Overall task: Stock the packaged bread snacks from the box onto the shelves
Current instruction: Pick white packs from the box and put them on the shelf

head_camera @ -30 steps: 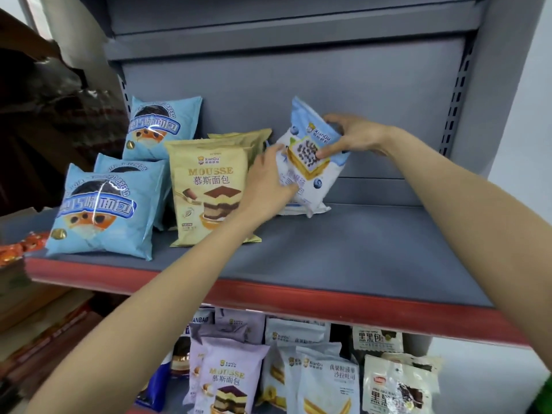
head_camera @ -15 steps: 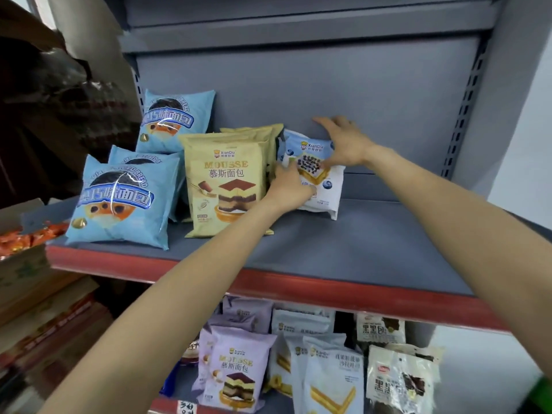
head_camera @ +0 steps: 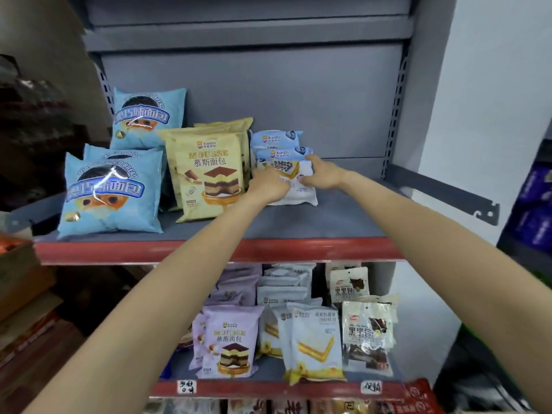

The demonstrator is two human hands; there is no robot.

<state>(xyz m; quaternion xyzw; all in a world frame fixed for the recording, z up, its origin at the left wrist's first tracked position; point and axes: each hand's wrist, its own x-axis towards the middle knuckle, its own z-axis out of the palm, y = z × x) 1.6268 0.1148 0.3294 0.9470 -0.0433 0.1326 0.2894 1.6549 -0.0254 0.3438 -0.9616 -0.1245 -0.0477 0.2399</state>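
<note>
step: seating the front white-blue snack pack (head_camera: 294, 186) upright on the upper shelf (head_camera: 343, 216), against the one behind it
left hand (head_camera: 268, 186): on the pack's left lower face, fingers curled onto the wrapper, looks like a grip; fingertips hidden from here
right hand (head_camera: 321, 174): on the pack's right side, thumb up near the top edge, fingers wrapped round the edge, holding it
task thing: pack sits between both hands, bottom on the shelf, leaning back on a second white-blue pack (head_camera: 276, 138) just behind
left of left hand: yellow mousse pack (head_camera: 206, 174) touching or just beside the white-blue row, can't tell which
right of right hand: bare shelf run, room for more rows
how to do well: judgement – push the base back until flush, keep the label facing out, let go one hand at a time so it doesn't tip forward; don't shove the yellow row sideways
risk: soft puffy bag, likely slides on its bottom seam
count upper shelf: white-blue 2; yellow mousse 2 visible, maybe more behind; blue round-logo packs (head_camera: 110, 192) 3
count lower shelf (head_camera: 268, 386): purple mousse packs (head_camera: 233, 342) several, white sandwich packs (head_camera: 313, 342) several, black-label packs (head_camera: 367, 336) at least 2; rows overlap, exact count unclear
box: cardboard edge (head_camera: 18, 264) far left, contents not readable
</note>
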